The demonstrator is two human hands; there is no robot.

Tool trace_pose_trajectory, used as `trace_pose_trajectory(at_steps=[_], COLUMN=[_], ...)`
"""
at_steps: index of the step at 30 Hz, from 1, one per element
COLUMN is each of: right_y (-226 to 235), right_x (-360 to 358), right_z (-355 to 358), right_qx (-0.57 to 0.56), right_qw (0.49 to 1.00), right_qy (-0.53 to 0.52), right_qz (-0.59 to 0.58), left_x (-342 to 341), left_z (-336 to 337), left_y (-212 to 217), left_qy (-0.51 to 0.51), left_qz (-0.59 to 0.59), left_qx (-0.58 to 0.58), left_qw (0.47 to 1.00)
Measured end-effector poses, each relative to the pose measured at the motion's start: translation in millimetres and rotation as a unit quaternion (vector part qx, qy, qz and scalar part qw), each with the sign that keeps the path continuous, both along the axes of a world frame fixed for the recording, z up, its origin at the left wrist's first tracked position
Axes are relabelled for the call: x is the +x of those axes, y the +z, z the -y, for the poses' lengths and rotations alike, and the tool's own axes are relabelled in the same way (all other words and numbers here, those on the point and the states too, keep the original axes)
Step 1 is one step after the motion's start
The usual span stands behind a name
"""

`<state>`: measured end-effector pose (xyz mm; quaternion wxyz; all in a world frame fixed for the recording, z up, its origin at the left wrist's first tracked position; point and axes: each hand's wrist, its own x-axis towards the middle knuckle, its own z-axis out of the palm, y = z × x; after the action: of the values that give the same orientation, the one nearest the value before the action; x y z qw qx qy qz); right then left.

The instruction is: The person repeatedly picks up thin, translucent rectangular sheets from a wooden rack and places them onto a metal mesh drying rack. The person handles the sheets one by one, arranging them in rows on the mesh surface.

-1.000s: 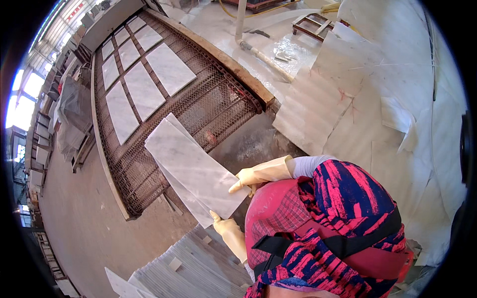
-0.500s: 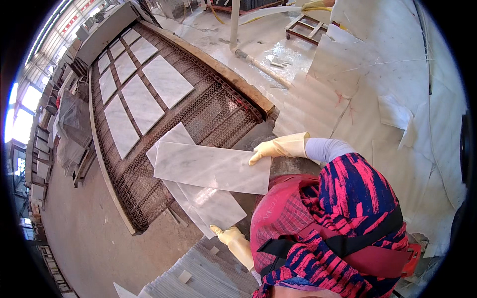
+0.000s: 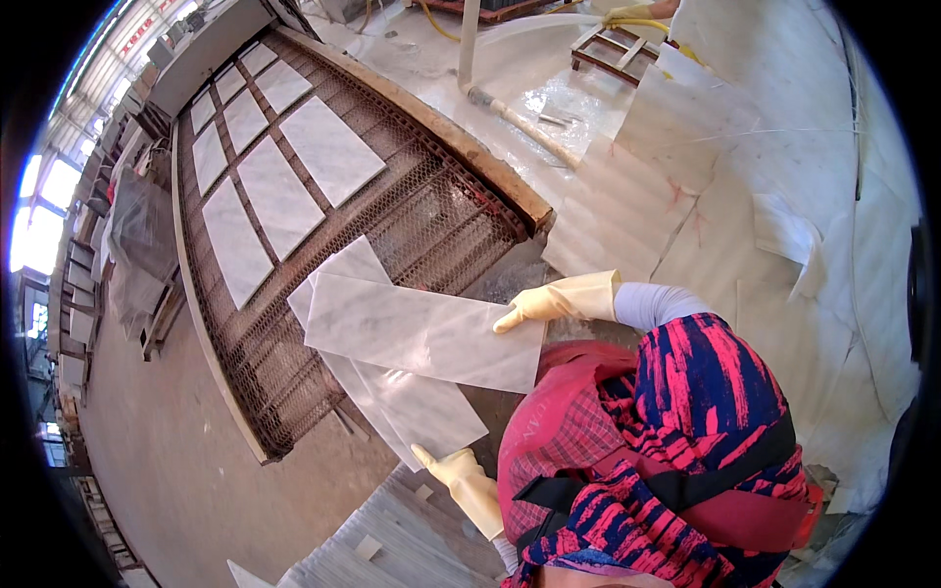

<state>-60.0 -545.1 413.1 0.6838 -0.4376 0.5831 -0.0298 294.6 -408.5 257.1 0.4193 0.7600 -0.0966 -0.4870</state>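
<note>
My right hand (image 3: 554, 299), in a yellow glove, grips the right end of a long white marble tile (image 3: 421, 331) that lies crosswise in front of me. Under it a second white marble tile (image 3: 417, 412) slants from upper left to lower right. My left hand (image 3: 461, 480), also in a yellow glove, holds this lower tile at its near corner. Both tiles hang over the near edge of a rusty mesh conveyor (image 3: 441, 220). My red and blue patterned clothing fills the lower right.
Several white tiles (image 3: 279, 186) lie in rows farther up the mesh conveyor. A stack of grey slabs (image 3: 392, 544) sits below my left hand. Large white slabs (image 3: 647, 186) lean at the right, beside a pipe (image 3: 520, 118) on the wet floor.
The top tile has swung away from the lower one, from slanted to crosswise, carried by my right hand. My left hand has dropped lower with the bottom tile.
</note>
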Motion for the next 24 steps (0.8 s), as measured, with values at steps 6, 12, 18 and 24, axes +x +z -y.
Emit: trace_pose_trajectory(at_steps=[6, 12, 18, 24], right_y=[-11, -54, -53, -25], right_x=[2, -2, 18, 57], right_z=[0, 2, 9, -26], right_qx=[-0.035, -0.016, -0.032, -0.006], right_qw=[0.998, 0.997, 0.991, 0.979], right_qy=[-0.003, -0.012, 0.041, -0.079], right_qz=[-0.042, 0.071, 0.126, 0.188], left_x=[49, 54, 24, 71], left_z=[-31, 1, 8, -4], left_y=[-66, -52, -23, -83], left_qy=[-0.166, 0.089, 0.267, 0.248], left_qz=[-0.031, -0.341, -0.400, -0.441], left_qx=[-0.083, 0.020, -0.002, 0.006], left_qw=[0.982, 0.936, 0.877, 0.863])
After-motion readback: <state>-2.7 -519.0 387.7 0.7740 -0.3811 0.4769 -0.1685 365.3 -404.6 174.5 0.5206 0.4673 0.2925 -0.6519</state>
